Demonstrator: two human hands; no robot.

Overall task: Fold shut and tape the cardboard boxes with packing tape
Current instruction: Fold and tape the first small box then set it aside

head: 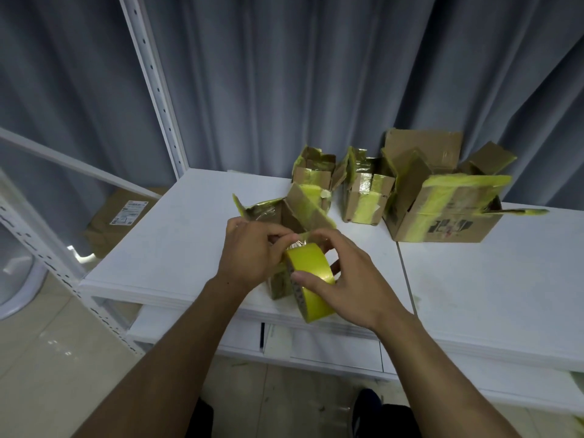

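Now freeing the tape end

Right hand (350, 282) grips the tape roll (308, 260) to steady it — the left hand (249, 251) pinches its loose end in curled fingers (271, 230), ready to pull, above the open box (308, 205) near the table's (177, 235) front edge.

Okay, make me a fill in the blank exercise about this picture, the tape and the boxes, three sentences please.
1. The right hand holds a roll of tape that is ____ in colour.
2. On the white table stand ____ cardboard boxes, flaps open.
3. The largest box stands farthest to the ____.

Missing words: yellow; four; right.
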